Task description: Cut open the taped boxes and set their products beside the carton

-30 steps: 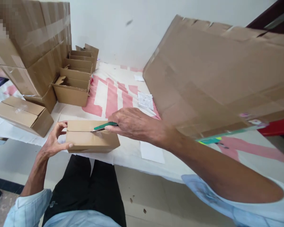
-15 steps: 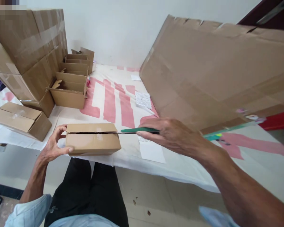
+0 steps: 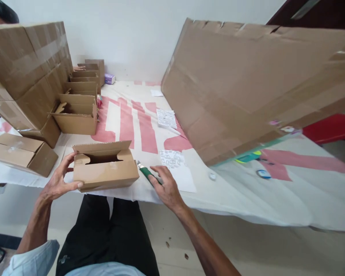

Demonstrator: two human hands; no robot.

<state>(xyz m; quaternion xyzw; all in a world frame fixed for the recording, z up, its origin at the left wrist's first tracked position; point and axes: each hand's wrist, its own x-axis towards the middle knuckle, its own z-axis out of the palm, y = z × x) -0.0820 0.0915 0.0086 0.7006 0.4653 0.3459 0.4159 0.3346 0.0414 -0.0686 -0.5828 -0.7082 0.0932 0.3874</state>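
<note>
small cardboard box [image 3: 105, 166]: flaps already popped up, gripped at its left end by left hand [image 3: 57, 180]
green box cutter [image 3: 147, 173]: laid on desk [image 3: 218, 191], pinned under right hand [image 3: 166, 188], fingers flat
inside: nothing taken out

small brown cardboard box [image 3: 105, 165], top flaps open, lies at the counter's near edge; green knife [image 3: 146, 173] flat at its 3 o'clock.

Small box [image 3: 105, 168] at table [image 3: 247, 199] edge, knife [image 3: 146, 173] just right, open boxes [image 3: 77, 115] behind it
</note>
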